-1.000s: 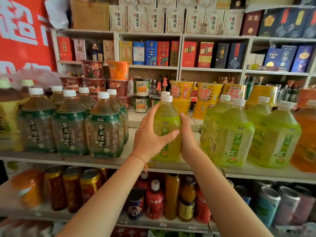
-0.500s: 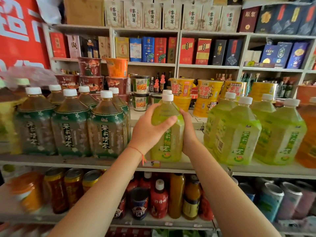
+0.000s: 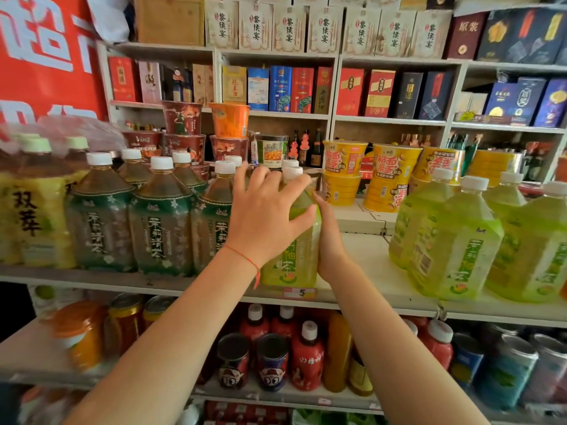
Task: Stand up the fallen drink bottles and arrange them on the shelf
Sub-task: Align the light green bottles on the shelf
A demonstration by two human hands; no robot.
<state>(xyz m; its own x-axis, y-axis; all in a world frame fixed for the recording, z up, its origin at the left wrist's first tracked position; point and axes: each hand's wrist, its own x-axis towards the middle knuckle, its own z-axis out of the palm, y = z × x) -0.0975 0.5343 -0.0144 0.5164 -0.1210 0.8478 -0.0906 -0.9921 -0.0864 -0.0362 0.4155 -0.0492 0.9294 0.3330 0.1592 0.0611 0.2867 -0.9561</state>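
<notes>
A yellow-green tea bottle with a white cap stands upright at the front of the white shelf, just right of a row of dark green-labelled tea bottles. My left hand lies over its upper left shoulder with fingers spread around the neck. My right hand presses flat against its right side. Both hands hold it. A second white cap shows just behind it.
Several light green bottles stand at the right of the same shelf, with bare shelf between them and the held bottle. Yellow noodle tubs sit behind. Yellow bottles are at far left. Cans and red bottles fill the shelf below.
The bottle has slid left toward the dark tea bottles. My left hand has moved from its side up over its shoulder and neck. The view has shifted closer.
</notes>
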